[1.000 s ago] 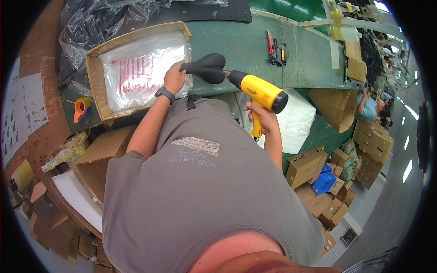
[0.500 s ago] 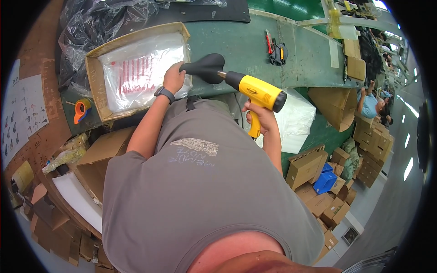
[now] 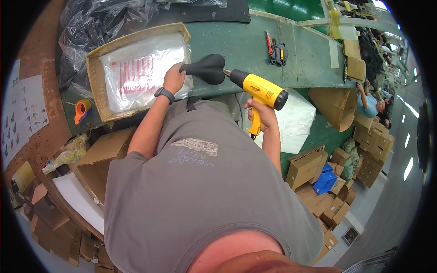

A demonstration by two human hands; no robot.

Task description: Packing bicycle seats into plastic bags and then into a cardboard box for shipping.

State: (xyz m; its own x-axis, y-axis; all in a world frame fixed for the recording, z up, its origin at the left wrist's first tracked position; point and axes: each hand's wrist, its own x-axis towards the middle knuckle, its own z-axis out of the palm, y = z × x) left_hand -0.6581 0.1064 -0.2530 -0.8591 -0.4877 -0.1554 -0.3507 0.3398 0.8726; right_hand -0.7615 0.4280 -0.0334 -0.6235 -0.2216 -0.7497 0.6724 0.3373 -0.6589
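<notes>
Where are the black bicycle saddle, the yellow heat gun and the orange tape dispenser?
black bicycle saddle (image 3: 207, 68), head view, on its broad rear top.
yellow heat gun (image 3: 261, 89), head view, on the yellow body.
orange tape dispenser (image 3: 82, 110), head view, on its orange housing.

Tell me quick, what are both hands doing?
Left hand: closed on the narrow end of the black bike saddle.
Right hand: closed around the handle of the yellow heat gun.
</notes>
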